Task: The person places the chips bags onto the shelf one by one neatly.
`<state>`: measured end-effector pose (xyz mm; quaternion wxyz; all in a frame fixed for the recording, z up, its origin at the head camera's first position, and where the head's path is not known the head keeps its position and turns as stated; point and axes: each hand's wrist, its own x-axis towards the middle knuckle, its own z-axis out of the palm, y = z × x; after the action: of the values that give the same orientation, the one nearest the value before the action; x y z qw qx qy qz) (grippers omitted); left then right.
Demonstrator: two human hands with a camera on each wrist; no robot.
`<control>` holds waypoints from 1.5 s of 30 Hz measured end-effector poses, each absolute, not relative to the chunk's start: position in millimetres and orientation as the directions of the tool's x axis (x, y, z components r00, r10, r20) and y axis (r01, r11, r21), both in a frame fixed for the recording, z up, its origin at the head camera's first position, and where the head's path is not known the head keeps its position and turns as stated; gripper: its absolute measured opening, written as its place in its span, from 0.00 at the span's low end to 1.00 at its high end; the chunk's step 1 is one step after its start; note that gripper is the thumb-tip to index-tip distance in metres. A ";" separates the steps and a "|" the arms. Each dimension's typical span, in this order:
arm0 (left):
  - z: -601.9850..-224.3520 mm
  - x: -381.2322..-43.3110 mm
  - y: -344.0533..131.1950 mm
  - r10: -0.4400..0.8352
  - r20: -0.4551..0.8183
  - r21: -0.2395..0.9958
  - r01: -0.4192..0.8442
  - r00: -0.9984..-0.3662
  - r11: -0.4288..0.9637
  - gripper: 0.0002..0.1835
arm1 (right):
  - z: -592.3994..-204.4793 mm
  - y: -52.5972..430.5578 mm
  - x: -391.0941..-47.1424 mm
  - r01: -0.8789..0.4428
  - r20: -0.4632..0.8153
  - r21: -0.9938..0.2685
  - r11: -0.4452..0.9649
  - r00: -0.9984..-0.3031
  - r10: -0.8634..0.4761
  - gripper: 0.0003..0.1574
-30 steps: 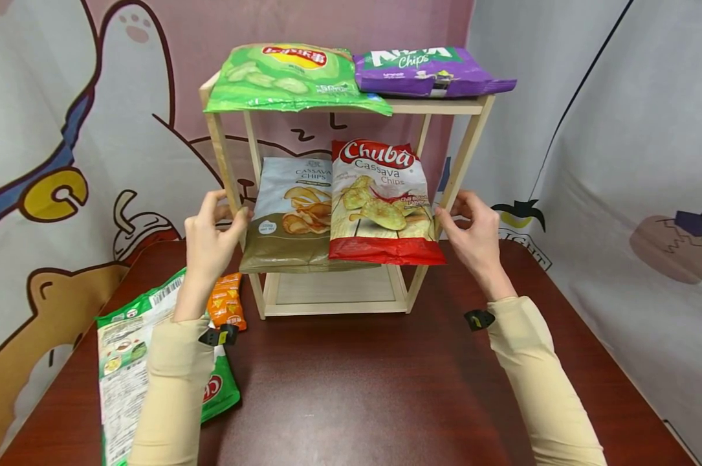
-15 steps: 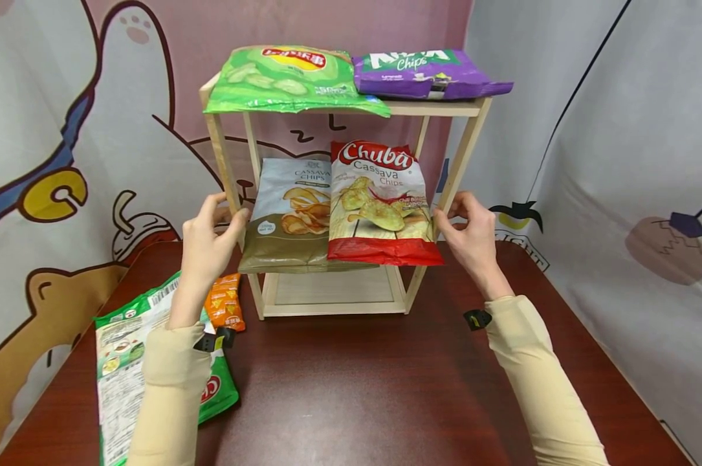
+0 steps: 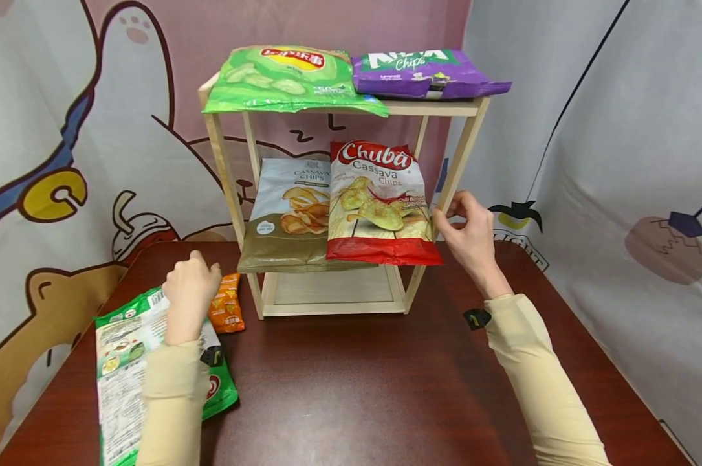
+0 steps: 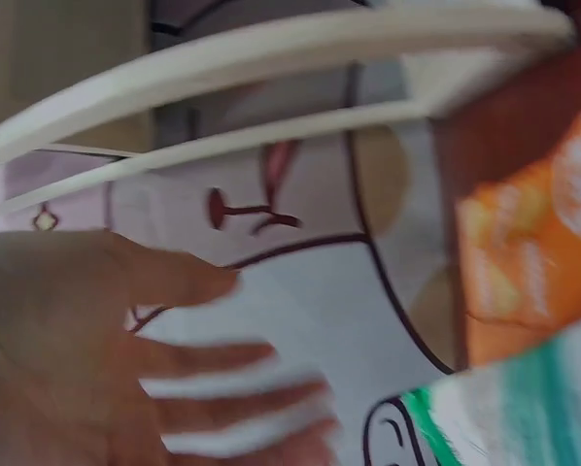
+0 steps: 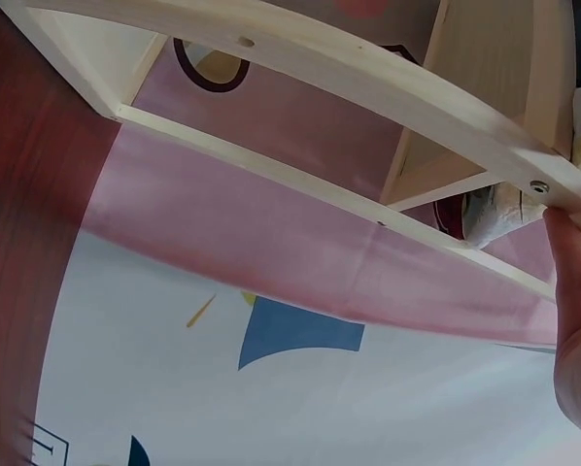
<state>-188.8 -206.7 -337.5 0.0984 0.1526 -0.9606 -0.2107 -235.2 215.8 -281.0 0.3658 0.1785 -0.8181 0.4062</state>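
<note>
A small wooden shelf rack [image 3: 237, 175] stands on the table. My right hand [image 3: 471, 236] pinches its front right post, thumb in front and fingers behind. In the right wrist view, part of the right hand [image 5: 577, 301] shows against that wooden post. My left hand [image 3: 189, 298] is off the rack, above the left side of the table, over a green and white bag [image 3: 123, 382] and beside a small orange snack bag [image 3: 227, 307]. The left wrist view shows the left hand [image 4: 174, 369] blurred, its fingers spread and holding nothing.
A silver and brown cassava chips bag [image 3: 289, 226] and a red Chuba chips bag [image 3: 380, 200] lean on the middle shelf. On top lie a green chips bag [image 3: 286, 77] and a purple chips bag [image 3: 426, 74]. Printed cloth [image 3: 618, 162] hangs around the dark table [image 3: 356, 388].
My left hand has let go of the rack's left post and moved down and left, above the bags on the table. The right hand stays on its post.
</note>
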 end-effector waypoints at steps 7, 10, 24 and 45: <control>-356.6 -194.6 -215.6 -0.472 -0.419 0.187 -0.583 -0.775 0.791 0.37 | -281.3 215.6 -234.9 -0.599 0.740 -0.542 0.590 -0.672 -0.003 0.10; -362.9 -194.2 -217.0 -0.496 -0.541 0.189 -0.673 -0.679 0.716 0.45 | -281.2 215.7 -235.3 -0.600 0.742 -0.540 0.590 -0.670 -0.002 0.10; -383.7 -182.4 -219.7 -0.385 -0.299 0.290 -0.467 -0.873 0.835 0.22 | -280.7 214.7 -234.5 -0.582 0.730 -0.549 0.601 -0.683 0.006 0.10; -352.4 -162.5 -224.5 -0.294 -0.115 0.314 -0.316 -0.949 0.896 0.16 | -260.0 197.0 -208.6 -0.595 0.737 -0.559 0.578 -0.676 0.018 0.08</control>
<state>-162.5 -224.5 -352.4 -0.0321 0.1567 -0.9730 -0.1663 -208.6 197.0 -260.0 0.3615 0.1777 -0.8114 0.4235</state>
